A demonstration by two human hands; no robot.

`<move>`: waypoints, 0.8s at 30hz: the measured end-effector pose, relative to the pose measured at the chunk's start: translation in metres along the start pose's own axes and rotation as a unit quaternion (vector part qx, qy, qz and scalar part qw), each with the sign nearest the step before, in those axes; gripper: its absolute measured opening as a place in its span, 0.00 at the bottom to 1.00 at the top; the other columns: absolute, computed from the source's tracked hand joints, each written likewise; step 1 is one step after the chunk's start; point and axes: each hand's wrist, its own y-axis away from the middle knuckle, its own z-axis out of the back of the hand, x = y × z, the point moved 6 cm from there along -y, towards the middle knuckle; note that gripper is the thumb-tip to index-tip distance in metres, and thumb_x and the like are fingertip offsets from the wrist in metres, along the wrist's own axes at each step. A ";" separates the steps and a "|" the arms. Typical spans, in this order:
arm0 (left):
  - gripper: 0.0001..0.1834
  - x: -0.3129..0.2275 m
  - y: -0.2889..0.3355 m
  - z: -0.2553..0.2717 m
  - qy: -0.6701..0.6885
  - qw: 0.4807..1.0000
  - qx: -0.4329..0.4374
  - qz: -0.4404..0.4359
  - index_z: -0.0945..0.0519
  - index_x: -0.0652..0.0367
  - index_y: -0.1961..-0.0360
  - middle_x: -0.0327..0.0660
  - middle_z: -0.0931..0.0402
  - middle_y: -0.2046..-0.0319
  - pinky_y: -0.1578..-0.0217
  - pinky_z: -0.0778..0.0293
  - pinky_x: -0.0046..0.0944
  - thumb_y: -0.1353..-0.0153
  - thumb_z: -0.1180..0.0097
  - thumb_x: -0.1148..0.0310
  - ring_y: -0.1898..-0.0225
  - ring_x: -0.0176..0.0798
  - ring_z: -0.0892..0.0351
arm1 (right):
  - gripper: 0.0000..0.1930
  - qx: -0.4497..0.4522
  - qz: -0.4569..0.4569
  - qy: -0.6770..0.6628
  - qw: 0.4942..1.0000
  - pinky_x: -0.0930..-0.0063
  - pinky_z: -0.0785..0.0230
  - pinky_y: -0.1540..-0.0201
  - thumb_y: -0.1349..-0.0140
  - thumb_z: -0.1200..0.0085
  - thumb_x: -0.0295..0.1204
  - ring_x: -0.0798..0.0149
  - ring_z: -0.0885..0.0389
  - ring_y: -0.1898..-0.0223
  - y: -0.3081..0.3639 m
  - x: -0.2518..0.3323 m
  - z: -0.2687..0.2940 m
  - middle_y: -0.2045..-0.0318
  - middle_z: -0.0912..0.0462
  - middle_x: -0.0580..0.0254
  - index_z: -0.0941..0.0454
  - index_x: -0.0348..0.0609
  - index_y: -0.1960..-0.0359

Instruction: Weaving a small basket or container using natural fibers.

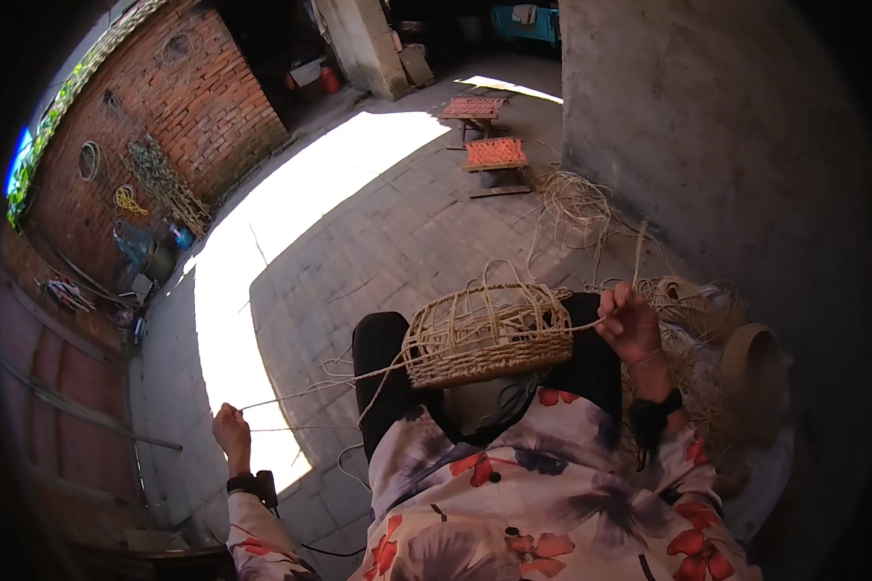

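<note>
On my lap rests a partly woven basket [489,334], tan and round, with open stakes above and a tight woven band along its near edge. Far out to the left, my left hand [231,436] is closed on a strand of straw rope [300,392] pulled taut from the basket's left side. Just right of the basket, my right hand [632,324] pinches another strand that runs from its right side. A loose end of cord [639,254] sticks up above that hand. Loops of cord stand at the basket's far rim.
A heap of straw cord [693,329] lies at my right, beside a round tan roll [751,363]. More tangled cord [576,208] lies by the grey wall [727,126]. Two low stools with red woven seats [494,153] stand ahead. A brick wall [179,87] rises at the left.
</note>
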 end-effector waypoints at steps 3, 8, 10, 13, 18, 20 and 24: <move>0.03 -0.021 0.003 -0.009 -0.074 0.993 0.072 -0.061 0.19 0.62 0.69 0.49 0.19 0.69 0.62 0.23 0.49 0.44 0.43 0.75 0.67 0.53 0.19 | 0.14 -0.015 -0.013 -0.010 1.000 0.71 0.32 0.73 0.28 0.51 0.42 0.69 0.27 0.79 0.000 -0.006 -0.002 0.69 0.21 0.59 0.26 0.45 0.67; 0.10 -0.306 0.040 0.050 0.393 0.885 0.194 -0.157 0.17 0.61 0.58 0.45 0.16 0.65 0.72 0.25 0.35 0.43 0.35 0.75 0.73 0.37 0.19 | 0.15 -0.047 -0.008 0.009 0.999 0.70 0.31 0.73 0.25 0.55 0.42 0.68 0.26 0.78 0.004 -0.009 0.011 0.70 0.21 0.60 0.26 0.46 0.66; 0.09 -0.358 0.063 0.056 0.428 0.851 0.167 -0.255 0.17 0.64 0.60 0.49 0.17 0.65 0.70 0.23 0.38 0.42 0.36 0.73 0.73 0.41 0.18 | 0.16 -0.036 -0.017 0.011 0.999 0.69 0.31 0.73 0.25 0.56 0.42 0.68 0.26 0.78 0.000 -0.011 0.006 0.70 0.21 0.59 0.26 0.46 0.66; 0.05 -0.387 0.077 0.055 0.341 0.876 0.155 -0.304 0.18 0.58 0.65 0.47 0.20 0.70 0.71 0.23 0.47 0.41 0.37 0.71 0.71 0.52 0.18 | 0.15 -0.038 -0.008 0.009 0.999 0.70 0.31 0.73 0.24 0.57 0.41 0.68 0.26 0.78 0.001 -0.013 0.000 0.70 0.22 0.60 0.26 0.45 0.65; 0.07 -0.361 0.064 0.058 0.311 0.879 0.128 -0.337 0.24 0.60 0.71 0.48 0.24 0.74 0.74 0.28 0.49 0.40 0.38 0.72 0.74 0.55 0.21 | 0.14 -0.038 0.011 0.003 0.999 0.69 0.30 0.70 0.26 0.53 0.41 0.68 0.25 0.76 0.004 -0.006 -0.002 0.69 0.22 0.60 0.25 0.44 0.63; 0.09 -0.307 0.045 0.043 0.266 0.913 0.102 -0.292 0.26 0.61 0.73 0.49 0.25 0.76 0.74 0.30 0.50 0.39 0.39 0.72 0.74 0.57 0.23 | 0.13 -0.042 0.024 0.006 0.999 0.69 0.30 0.70 0.26 0.52 0.41 0.68 0.25 0.75 0.009 -0.001 0.005 0.68 0.21 0.60 0.25 0.44 0.62; 0.10 -0.136 -0.001 0.010 0.078 0.988 0.056 -0.117 0.27 0.63 0.72 0.52 0.23 0.76 0.69 0.26 0.50 0.37 0.41 0.71 0.72 0.58 0.20 | 0.12 -0.075 0.037 0.025 0.996 0.69 0.30 0.70 0.28 0.48 0.40 0.67 0.23 0.75 0.023 0.014 0.021 0.67 0.20 0.59 0.24 0.44 0.61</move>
